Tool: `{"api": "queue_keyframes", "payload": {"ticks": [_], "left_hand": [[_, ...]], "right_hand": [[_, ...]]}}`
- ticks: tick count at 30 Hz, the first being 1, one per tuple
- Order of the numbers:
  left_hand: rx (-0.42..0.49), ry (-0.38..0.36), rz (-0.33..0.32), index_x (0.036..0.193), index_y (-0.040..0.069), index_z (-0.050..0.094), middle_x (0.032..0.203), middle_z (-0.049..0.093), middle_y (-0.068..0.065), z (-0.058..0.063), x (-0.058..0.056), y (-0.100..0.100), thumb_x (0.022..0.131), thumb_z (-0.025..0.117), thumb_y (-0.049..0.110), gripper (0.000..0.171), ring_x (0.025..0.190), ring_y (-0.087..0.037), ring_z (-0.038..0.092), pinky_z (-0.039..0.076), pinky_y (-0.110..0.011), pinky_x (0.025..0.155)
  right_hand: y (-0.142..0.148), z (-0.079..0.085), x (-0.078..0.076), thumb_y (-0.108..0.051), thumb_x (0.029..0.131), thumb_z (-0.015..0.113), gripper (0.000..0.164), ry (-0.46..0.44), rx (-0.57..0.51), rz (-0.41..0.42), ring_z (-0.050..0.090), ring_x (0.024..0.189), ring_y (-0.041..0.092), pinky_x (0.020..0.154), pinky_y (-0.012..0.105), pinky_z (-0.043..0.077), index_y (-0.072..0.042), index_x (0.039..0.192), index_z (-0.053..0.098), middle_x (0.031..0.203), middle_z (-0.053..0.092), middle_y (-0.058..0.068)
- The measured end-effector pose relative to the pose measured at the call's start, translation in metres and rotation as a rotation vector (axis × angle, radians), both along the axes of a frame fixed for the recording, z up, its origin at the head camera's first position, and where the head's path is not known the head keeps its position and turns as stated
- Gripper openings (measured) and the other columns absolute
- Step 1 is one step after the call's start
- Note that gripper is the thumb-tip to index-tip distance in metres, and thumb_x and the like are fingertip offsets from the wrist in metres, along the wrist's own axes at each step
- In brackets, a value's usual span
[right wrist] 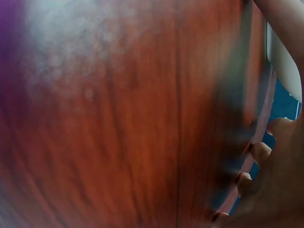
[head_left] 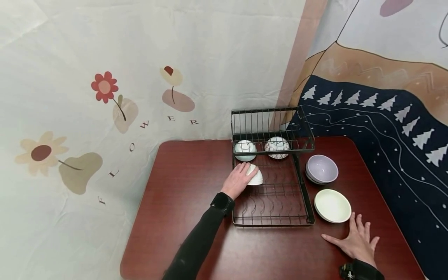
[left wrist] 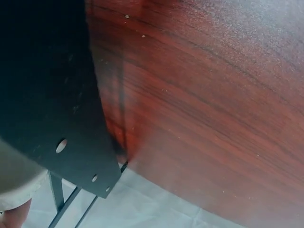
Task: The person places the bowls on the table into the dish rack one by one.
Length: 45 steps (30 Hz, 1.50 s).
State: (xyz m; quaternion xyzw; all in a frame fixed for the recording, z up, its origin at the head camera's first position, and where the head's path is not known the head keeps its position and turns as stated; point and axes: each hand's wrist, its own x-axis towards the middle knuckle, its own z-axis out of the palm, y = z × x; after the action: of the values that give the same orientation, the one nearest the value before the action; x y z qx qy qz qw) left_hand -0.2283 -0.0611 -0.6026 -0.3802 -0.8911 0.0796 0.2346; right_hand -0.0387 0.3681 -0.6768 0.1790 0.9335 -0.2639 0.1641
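My left hand (head_left: 238, 181) grips a small white bowl (head_left: 258, 177), which is turned bottom up over the middle of the black dish rack (head_left: 269, 225). In the left wrist view, part of the bowl (left wrist: 16, 180) and a fingertip (left wrist: 18, 216) show past the rack's dark side panel (left wrist: 52, 104). My right hand (head_left: 360, 241) is low over the table with fingers spread, beside the pale green bowl (head_left: 332, 206). Its fingertips are close to that bowl's near right rim; whether they touch is unclear. In the right wrist view, the fingers (right wrist: 260, 153) appear at the right edge near a pale bowl (right wrist: 282, 61).
Two upturned bowls, one pale green (head_left: 245, 150) and one patterned (head_left: 277, 147), sit at the rack's back under its raised upper shelf (head_left: 273, 149). Lavender bowls (head_left: 322, 169) are stacked right of the rack. A printed cloth (head_left: 196, 50) hangs behind the brown table (head_left: 182, 186).
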Motion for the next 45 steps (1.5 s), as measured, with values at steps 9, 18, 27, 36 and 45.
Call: {"api": "queue_keyframes", "payload": {"ticks": [9, 18, 27, 36, 45], "left_hand": [[-0.008, -0.012, 0.026, 0.151, 0.023, 0.061, 0.139, 0.066, -0.011, -0.011, -0.006, 0.008, 0.111, 0.057, 0.004, 0.044, 0.129, -0.026, 0.067, 0.06, -0.039, 0.111], [-0.05, 0.053, 0.0, 0.154, 0.026, 0.061, 0.137, 0.067, -0.003, -0.018, -0.007, 0.002, 0.109, 0.066, 0.012, 0.048, 0.129, -0.021, 0.067, 0.057, -0.034, 0.115], [-0.108, -0.112, -0.005, 0.165, 0.031, 0.051, 0.162, 0.061, -0.006, -0.02, -0.002, -0.004, 0.098, 0.08, 0.015, 0.075, 0.152, -0.031, 0.058, 0.053, -0.042, 0.122], [-0.125, -0.205, 0.057, 0.167, 0.039, 0.048, 0.176, 0.046, -0.006, -0.017, -0.001, 0.002, 0.099, 0.081, 0.013, 0.08, 0.158, -0.037, 0.052, 0.053, -0.042, 0.123], [-0.195, -0.189, 0.142, 0.162, 0.043, 0.052, 0.17, 0.051, -0.001, -0.018, -0.002, 0.011, 0.097, 0.086, 0.018, 0.078, 0.157, -0.035, 0.053, 0.047, -0.045, 0.129]], "right_hand": [[0.001, -0.001, 0.003, -0.073, 0.077, 0.088, 0.159, 0.033, 0.017, 0.008, -0.027, 0.158, 0.068, 0.115, 0.095, -0.013, 0.005, 0.171, -0.013, 0.172, -0.021, 0.043], [0.001, -0.004, 0.004, -0.074, 0.076, 0.088, 0.157, 0.027, 0.006, -0.007, -0.028, 0.158, 0.067, 0.116, 0.094, -0.015, 0.006, 0.172, -0.008, 0.173, -0.022, 0.041], [0.001, -0.005, 0.002, -0.072, 0.077, 0.089, 0.156, 0.037, -0.017, -0.011, -0.028, 0.158, 0.066, 0.116, 0.093, -0.018, 0.002, 0.172, -0.01, 0.173, -0.021, 0.042], [0.002, -0.004, 0.0, -0.071, 0.077, 0.089, 0.155, 0.044, -0.019, -0.019, -0.027, 0.159, 0.066, 0.116, 0.093, -0.017, 0.004, 0.172, -0.007, 0.173, -0.02, 0.042], [0.002, -0.004, 0.0, -0.071, 0.077, 0.09, 0.159, 0.051, -0.016, -0.013, -0.026, 0.159, 0.067, 0.115, 0.095, -0.015, 0.005, 0.171, -0.014, 0.173, -0.017, 0.043]]}}
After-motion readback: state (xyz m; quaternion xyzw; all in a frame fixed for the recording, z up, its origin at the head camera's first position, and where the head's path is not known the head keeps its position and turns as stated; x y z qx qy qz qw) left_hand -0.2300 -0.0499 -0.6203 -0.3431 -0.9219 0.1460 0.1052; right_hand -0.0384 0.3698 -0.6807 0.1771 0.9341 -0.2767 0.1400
